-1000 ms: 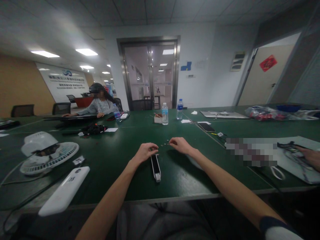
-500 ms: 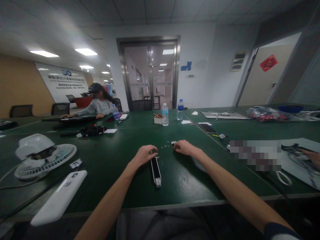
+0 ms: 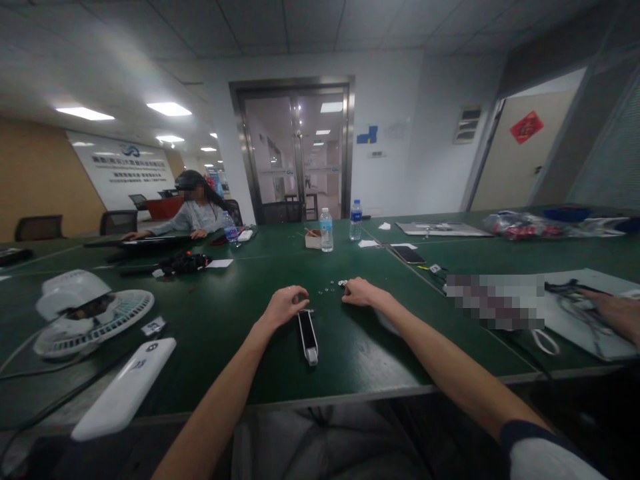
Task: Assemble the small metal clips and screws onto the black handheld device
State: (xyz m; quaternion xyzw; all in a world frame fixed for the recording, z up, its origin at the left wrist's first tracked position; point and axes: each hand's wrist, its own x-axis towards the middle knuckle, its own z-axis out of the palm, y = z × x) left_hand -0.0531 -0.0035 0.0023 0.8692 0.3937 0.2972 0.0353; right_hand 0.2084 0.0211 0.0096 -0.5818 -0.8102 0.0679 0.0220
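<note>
My left hand (image 3: 285,305) rests on the green table (image 3: 225,333) with fingers curled at the far end of a narrow black and white strip-shaped part (image 3: 307,333) that lies lengthwise toward me. My right hand (image 3: 361,292) lies to its right, fingers bent and pinched at a scatter of several tiny metal pieces (image 3: 333,288). What the fingertips of either hand hold is too small to make out.
A white fan (image 3: 85,317) and a white oblong casing (image 3: 125,388) lie at the left. Two water bottles (image 3: 326,229) and a small box stand farther back. A seated person (image 3: 193,210) works at the far left; another person's hand (image 3: 615,313) is at the right.
My hands have stayed by the strip and the small pieces. The right hand shifted slightly to the right from a second ago. The view has tilted a little.
</note>
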